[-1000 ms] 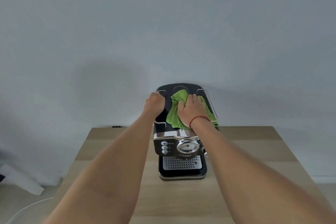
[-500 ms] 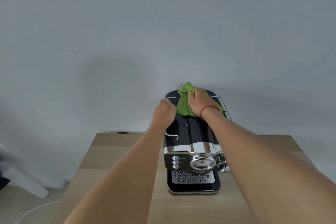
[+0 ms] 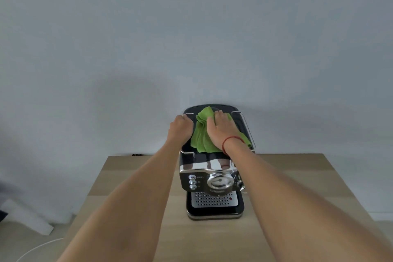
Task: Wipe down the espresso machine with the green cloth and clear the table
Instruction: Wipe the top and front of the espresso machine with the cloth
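Still wiping the top of the espresso machine (image 3: 212, 181), parked at the far middle of the wooden table (image 3: 127, 176). Pressing the green cloth (image 3: 200, 140) down with the right hand (image 3: 221, 132), fingers pretty much straight, red string (image 3: 231, 140) round the wrist. Bracing with the left hand (image 3: 180, 130), fingers curled over the machine's left top edge, same spot as half a second back. Dragged the cloth nearer since then: was bunched at the far rim, now spread over the middle of the top.
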The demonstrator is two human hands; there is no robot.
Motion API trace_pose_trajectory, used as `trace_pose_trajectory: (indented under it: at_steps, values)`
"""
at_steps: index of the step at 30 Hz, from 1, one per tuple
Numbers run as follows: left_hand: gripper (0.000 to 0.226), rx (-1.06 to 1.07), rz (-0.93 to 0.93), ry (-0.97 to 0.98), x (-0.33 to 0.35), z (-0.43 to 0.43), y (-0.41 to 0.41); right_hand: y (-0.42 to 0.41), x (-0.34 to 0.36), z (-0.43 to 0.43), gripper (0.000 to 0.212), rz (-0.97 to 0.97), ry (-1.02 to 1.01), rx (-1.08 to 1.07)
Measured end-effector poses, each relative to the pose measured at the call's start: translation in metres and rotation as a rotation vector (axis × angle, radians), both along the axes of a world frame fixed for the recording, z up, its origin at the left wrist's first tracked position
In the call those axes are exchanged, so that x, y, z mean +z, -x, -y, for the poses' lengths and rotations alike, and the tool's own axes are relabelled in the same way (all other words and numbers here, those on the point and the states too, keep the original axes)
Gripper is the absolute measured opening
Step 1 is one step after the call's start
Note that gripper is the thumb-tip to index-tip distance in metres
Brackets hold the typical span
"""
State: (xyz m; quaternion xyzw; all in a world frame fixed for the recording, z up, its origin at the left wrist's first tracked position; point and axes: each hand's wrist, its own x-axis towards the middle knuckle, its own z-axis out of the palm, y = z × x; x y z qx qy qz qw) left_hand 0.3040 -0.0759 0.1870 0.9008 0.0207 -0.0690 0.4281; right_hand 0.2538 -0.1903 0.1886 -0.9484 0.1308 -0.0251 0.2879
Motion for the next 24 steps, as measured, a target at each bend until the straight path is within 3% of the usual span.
trace_pose_trajectory:
  at_steps: [4, 8, 12, 16, 19, 24]
  values:
    - [0.041, 0.06, 0.178, -0.096, 0.017, 0.003, 0.024, 0.022, 0.016, 0.009, 0.055, -0.026, -0.232, 0.029]
    - [0.039, -0.118, 0.456, -0.132, 0.025, 0.025, 0.048, 0.042, 0.026, 0.037, 0.051, 0.086, -0.298, -0.073]
    - [0.033, -0.336, 0.439, -0.283, 0.016, 0.054, 0.071, 0.05, 0.023, 0.053, 0.046, 0.123, -0.3, -0.133]
    - [0.055, -0.313, 0.554, -0.49, 0.008, 0.064, 0.073, 0.047, 0.014, 0.07, 0.035, 0.082, -0.325, -0.137]
    - [0.044, -0.403, 0.442, -0.533, 0.006, 0.071, 0.068, 0.038, 0.009, 0.079, 0.039, 0.05, -0.371, -0.151]
    - [0.06, -0.359, 0.189, -0.567, -0.003, 0.076, 0.055, 0.019, 0.012, 0.074, 0.049, 0.017, -0.431, -0.185]
